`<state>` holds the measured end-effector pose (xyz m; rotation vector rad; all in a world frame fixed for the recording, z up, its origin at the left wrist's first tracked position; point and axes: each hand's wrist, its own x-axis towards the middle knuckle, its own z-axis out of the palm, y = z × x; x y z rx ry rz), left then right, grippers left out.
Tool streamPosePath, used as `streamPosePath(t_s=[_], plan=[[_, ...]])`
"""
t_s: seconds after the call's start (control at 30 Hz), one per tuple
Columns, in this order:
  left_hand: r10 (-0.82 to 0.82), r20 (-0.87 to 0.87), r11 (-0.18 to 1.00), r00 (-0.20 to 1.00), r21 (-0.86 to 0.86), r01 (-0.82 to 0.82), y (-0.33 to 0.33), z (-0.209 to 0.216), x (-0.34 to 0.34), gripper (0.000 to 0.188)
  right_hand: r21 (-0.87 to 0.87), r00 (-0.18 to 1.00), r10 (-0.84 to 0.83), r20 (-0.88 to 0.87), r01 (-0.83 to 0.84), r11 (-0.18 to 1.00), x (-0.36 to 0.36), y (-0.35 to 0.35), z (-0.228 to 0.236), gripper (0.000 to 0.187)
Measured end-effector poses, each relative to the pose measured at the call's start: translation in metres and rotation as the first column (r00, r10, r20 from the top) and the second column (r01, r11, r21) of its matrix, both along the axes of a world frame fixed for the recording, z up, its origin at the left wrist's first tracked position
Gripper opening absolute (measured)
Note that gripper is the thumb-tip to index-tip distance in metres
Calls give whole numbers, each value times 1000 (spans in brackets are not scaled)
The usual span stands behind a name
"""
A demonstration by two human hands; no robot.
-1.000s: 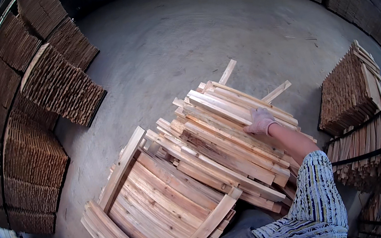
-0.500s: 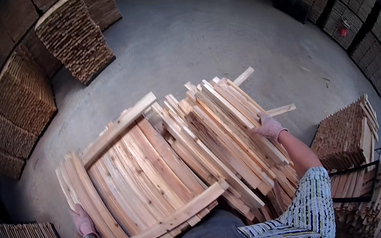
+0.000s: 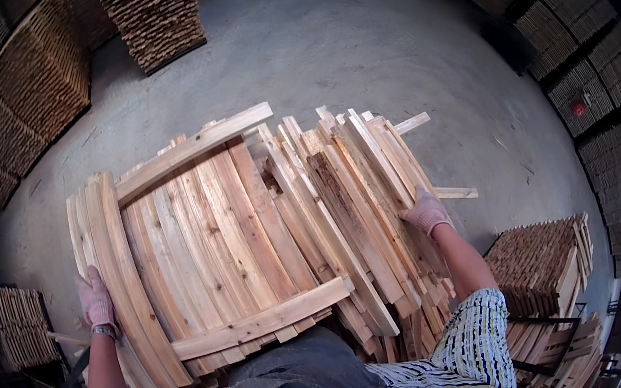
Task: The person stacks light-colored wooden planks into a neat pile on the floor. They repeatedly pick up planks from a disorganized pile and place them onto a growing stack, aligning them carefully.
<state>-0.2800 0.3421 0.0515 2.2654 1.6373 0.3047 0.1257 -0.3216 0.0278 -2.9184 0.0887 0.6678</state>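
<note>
A wooden pallet-like panel (image 3: 213, 231) of pale planks with two cross boards lies in front of me. My left hand (image 3: 94, 300), in a pink glove, grips the stacked planks at its left edge. To the right lies a loose heap of wooden slats (image 3: 349, 188). My right hand (image 3: 426, 212), also gloved, rests on the slats at the heap's right side, fingers curled on one slat. My dark apron and patterned sleeves fill the lower edge.
Tall stacks of cut wood (image 3: 150, 14) stand at the back and stacks of wood (image 3: 19, 100) along the left. More bundles (image 3: 543, 264) sit at the lower right and dark stacked wood (image 3: 582, 37) lines the right wall. Grey concrete floor (image 3: 353, 45) lies beyond.
The view has swung so the panel and slat heap sit more central. My left hand has come up along the panel's left edge. My right hand stays on the slats.
</note>
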Motion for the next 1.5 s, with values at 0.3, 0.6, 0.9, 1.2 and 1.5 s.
streamPosePath(t_s=[0.3,0.6,0.9,1.2,1.5], plan=[[57,-73,998,996,-35,-60,-17,13,15,86,68,993,109,33,-111,992,-6,-8,20,84],[117,-169,993,979,-8,-120,-42,37,25,76,904,924,160,-347,284,319,-107,146,155,66],[115,-219,990,969,-60,-131,-54,57,28,74,157,911,377,169,-403,902,-156,324,96,94],[100,-197,992,975,-51,-112,-49,55,17,73,746,938,323,127,-305,592,-133,288,124,66],[88,-134,993,987,-68,-98,-55,63,16,72,-185,530,721,447,-734,654,-224,370,105,76]])
